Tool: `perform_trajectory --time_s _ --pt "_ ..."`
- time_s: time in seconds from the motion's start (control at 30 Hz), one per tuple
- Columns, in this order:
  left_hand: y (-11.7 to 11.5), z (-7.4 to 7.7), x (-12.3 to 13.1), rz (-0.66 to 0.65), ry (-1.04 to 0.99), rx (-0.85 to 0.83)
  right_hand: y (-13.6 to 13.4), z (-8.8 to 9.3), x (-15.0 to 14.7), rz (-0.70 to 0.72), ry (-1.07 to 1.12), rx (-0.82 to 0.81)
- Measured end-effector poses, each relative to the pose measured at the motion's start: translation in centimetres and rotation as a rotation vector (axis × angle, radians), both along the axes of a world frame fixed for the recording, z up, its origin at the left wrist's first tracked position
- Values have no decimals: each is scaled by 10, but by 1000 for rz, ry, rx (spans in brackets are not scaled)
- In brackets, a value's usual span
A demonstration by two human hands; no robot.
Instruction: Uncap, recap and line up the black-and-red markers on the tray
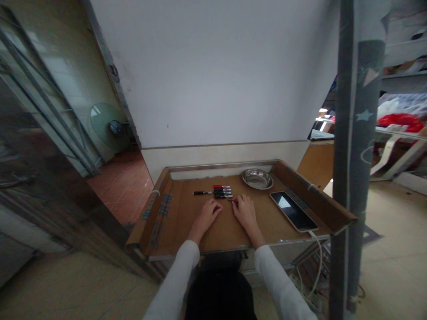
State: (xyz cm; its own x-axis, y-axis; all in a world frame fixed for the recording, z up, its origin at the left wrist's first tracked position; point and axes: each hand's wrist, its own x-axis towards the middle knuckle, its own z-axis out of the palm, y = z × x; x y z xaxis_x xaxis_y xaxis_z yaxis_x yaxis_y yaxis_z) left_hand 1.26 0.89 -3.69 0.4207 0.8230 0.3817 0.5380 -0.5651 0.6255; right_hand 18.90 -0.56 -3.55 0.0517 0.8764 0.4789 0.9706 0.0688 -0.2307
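My left hand rests on the cardboard with its fingers curled in, and nothing shows between them. Just right of it, my right hand has thumb and fingers drawn together at a small dark thin thing, too small to make out. Beyond both hands several markers lie side by side in a row: a red marker at the far end and black markers nearer me. A separate black pen lies to their left, pointing left and right.
A shiny round metal dish stands at the back right. A phone with a white cable lies on the right. Raised cardboard flaps border the cardboard-covered table; a white wall rises behind and a grey post at right.
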Motion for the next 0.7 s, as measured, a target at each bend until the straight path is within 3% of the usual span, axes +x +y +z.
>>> perform_trajectory --time_s 0.17,0.47,0.7 --pt "11 4 14 82 -19 63 1 1 -1 103 25 10" --pt "17 7 19 46 -112 54 1 2 2 137 94 9" --pt "13 11 18 4 -95 33 1 2 1 278 139 12"
